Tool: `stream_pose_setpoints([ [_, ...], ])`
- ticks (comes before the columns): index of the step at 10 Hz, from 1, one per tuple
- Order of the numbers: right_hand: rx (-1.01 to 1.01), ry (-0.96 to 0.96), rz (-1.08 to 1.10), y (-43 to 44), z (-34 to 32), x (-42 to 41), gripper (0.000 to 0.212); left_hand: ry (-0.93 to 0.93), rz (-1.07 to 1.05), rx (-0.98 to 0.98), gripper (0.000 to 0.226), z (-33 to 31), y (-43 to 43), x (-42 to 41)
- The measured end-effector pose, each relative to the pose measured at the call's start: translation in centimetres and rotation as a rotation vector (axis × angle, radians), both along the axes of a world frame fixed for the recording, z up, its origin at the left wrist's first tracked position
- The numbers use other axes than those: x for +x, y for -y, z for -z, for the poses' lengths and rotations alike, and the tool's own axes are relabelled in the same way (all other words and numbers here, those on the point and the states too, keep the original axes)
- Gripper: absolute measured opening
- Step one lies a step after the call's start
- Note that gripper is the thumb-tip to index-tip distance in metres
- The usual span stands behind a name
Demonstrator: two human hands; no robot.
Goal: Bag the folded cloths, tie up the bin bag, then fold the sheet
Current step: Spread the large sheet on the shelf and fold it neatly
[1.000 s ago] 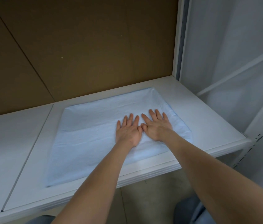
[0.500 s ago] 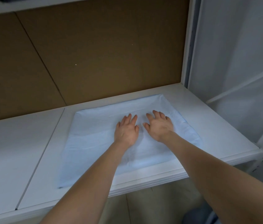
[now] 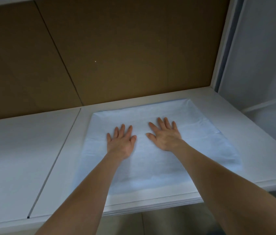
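White bench [image 3: 15, 150] under brown board [image 3: 117, 48] carries the folded sheet [image 3: 150, 167]; we press our left hand [image 3: 121, 143] and right hand [image 3: 165, 136] flat on it, fingers straight, a gap between them

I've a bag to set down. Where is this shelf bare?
Widest: the shelf left of the seam. There is also a strip between the sheet and the shelf's right edge. Crowded: the sheet itself, with the left hand and right hand flat on it.

- We see one sheet [image 3: 150, 167]: pale blue, folded into a flat rectangle.
- We have it flat on the white shelf [image 3: 15, 150], reaching near the front edge.
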State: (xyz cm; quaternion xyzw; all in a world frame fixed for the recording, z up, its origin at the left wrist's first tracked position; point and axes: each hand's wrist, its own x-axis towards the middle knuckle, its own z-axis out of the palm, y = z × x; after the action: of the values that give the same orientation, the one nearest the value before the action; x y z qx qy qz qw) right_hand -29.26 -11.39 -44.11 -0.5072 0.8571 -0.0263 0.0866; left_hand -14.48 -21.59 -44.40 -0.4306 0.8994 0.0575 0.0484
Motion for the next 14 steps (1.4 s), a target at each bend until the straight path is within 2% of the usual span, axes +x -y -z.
stream_pose_setpoints([
  [7, 0.019, -0.020, 0.000, -0.1, 0.5, -0.1, 0.064, 0.021, 0.011, -0.024, 0.056, 0.4, -0.1, 0.1],
  [8, 0.006, 0.026, -0.002, -0.1, 0.1, -0.1, 0.063, 0.020, -0.008, -0.008, 0.055, 0.0, -0.2, -0.1],
  [9, -0.106, 0.033, 0.029, -0.2, -1.1, -1.3, 0.061, -0.060, -0.009, -0.071, 0.052, -1.1, -0.5, -1.6],
  [10, -0.117, -0.032, 0.101, -0.5, -1.4, -3.1, 0.066, -0.115, 0.080, -0.053, 0.053, -1.7, -1.2, -4.1],
  [12, -0.011, 0.016, 0.110, 0.0, -0.4, -5.0, 0.065, -0.014, 0.149, 0.046, 0.054, -0.8, -2.0, -7.5],
  [14, 0.000, -0.008, 0.109, -0.2, 0.8, -5.0, 0.066, -0.005, 0.140, 0.012, 0.055, 0.2, -2.2, -7.4],
])
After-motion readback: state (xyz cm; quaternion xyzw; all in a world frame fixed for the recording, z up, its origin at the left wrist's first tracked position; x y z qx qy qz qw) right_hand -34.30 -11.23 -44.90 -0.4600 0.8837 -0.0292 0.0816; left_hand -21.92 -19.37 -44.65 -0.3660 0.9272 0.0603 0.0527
